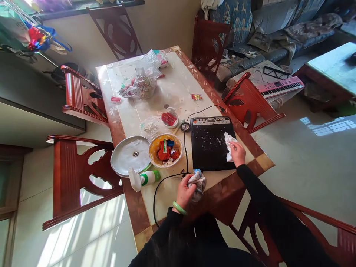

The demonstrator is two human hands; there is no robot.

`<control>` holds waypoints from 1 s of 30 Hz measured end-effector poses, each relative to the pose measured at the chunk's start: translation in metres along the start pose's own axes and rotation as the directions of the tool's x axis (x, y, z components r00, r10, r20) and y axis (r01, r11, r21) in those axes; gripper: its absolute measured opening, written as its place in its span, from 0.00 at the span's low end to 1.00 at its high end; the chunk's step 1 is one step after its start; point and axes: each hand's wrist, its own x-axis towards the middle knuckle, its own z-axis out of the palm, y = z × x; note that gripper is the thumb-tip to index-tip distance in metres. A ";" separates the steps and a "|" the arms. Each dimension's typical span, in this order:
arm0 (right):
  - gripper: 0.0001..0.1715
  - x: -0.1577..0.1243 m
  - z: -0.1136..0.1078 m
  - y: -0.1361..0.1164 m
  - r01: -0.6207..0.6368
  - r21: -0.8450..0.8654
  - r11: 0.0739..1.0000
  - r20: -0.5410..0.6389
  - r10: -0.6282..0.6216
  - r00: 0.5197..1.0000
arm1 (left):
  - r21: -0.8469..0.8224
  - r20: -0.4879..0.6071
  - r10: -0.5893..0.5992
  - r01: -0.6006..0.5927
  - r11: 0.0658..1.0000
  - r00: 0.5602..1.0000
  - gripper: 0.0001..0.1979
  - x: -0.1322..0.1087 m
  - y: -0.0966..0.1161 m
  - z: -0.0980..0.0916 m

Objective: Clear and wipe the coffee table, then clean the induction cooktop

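A black induction cooktop (211, 148) lies flat near the table's front right, with white foam or crumbs scattered over its upper half. My right hand (238, 153) pinches a white tissue (230, 142) at the cooktop's right edge. Just below the cooktop's lower left corner, my left hand (184, 193) is closed on a crumpled greyish cloth (198, 184) with a blue patch. A green bangle circles my left wrist. To the left, a white and green spray bottle (147, 178) lies on its side.
A bowl of wrappers (166, 150), a round metal lid (130, 155), a small container with red packets (169, 118) and a black tape roll (185, 127) stand left of the cooktop. A black cord (154, 200) loops around. Plastic bags (141, 85) lie farther back. Wooden chairs (80, 174) surround the table.
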 end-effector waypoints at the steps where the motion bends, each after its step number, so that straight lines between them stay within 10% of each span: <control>1: 0.17 0.003 0.014 -0.005 0.011 -0.015 1.000 0.038 -0.011 0.999 | 0.004 0.005 -0.007 0.007 1.000 1.000 0.13 0.000 -0.003 0.002; 7: 0.19 -0.015 0.097 -0.079 0.217 0.059 0.974 0.358 -0.224 0.906 | 0.028 -0.073 0.000 0.002 1.000 0.997 0.15 0.006 -0.004 -0.003; 14: 0.12 -0.069 0.073 -0.087 0.387 0.247 0.888 0.615 -0.452 0.646 | -0.006 -0.144 0.004 -0.005 1.000 0.990 0.15 0.003 0.002 -0.022; 21: 0.05 -0.009 0.124 -0.133 0.327 -0.119 0.938 0.586 -0.199 0.785 | -0.089 -0.183 -0.033 0.017 0.996 0.983 0.14 -0.001 0.008 -0.016; 27: 0.09 -0.071 0.089 -0.116 0.545 0.033 0.838 0.680 -0.419 0.602 | -0.107 -0.176 -0.049 0.031 0.994 0.983 0.14 -0.001 0.013 -0.021; 30: 0.06 -0.054 0.095 -0.122 0.533 -0.015 0.846 0.660 -0.392 0.641 | -0.102 -0.175 -0.047 0.030 0.994 0.983 0.14 0.000 0.013 -0.023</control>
